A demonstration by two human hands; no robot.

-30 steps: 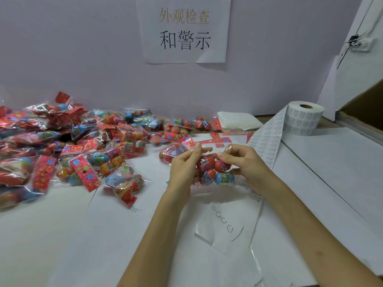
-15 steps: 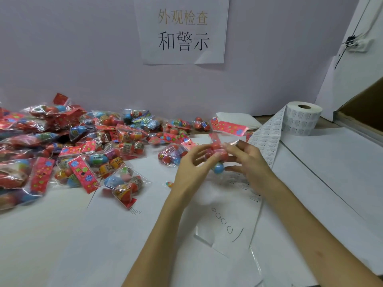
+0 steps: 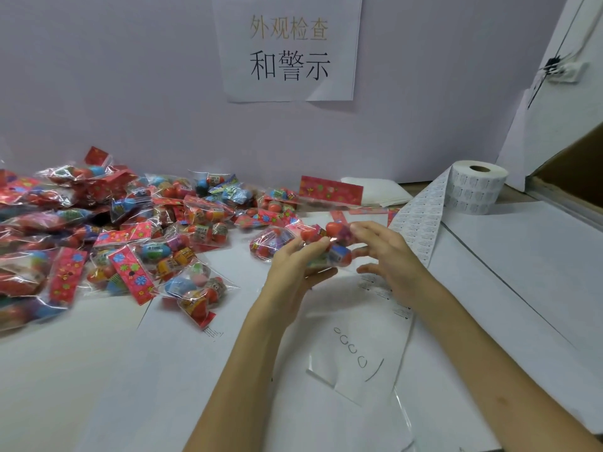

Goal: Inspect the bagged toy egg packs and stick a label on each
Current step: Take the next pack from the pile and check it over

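Both my hands hold one clear bag of toy eggs point(image 3: 329, 238) above the middle of the table, its red flowered header card point(image 3: 331, 190) pointing up and away from me. My left hand point(image 3: 293, 269) grips the bag from the left and below. My right hand point(image 3: 386, 252) pinches its right side with curled fingers. The red and blue eggs inside show between my fingers. A roll of white labels point(image 3: 478, 187) stands at the back right, and its strip point(image 3: 417, 223) trails down the table behind my right hand.
A big heap of bagged egg packs point(image 3: 107, 230) covers the left of the white table point(image 3: 522, 288). One pack point(image 3: 195, 291) lies nearest, left of my left arm. A folded white cloth point(image 3: 375, 190) lies at the back. Loose backing paper point(image 3: 359, 370) lies between my arms. A cardboard box point(image 3: 574, 168) stands at the right edge.
The pack has been turned in my hands from lying flat to standing with its header card up and away. Both hands shifted round it slightly.
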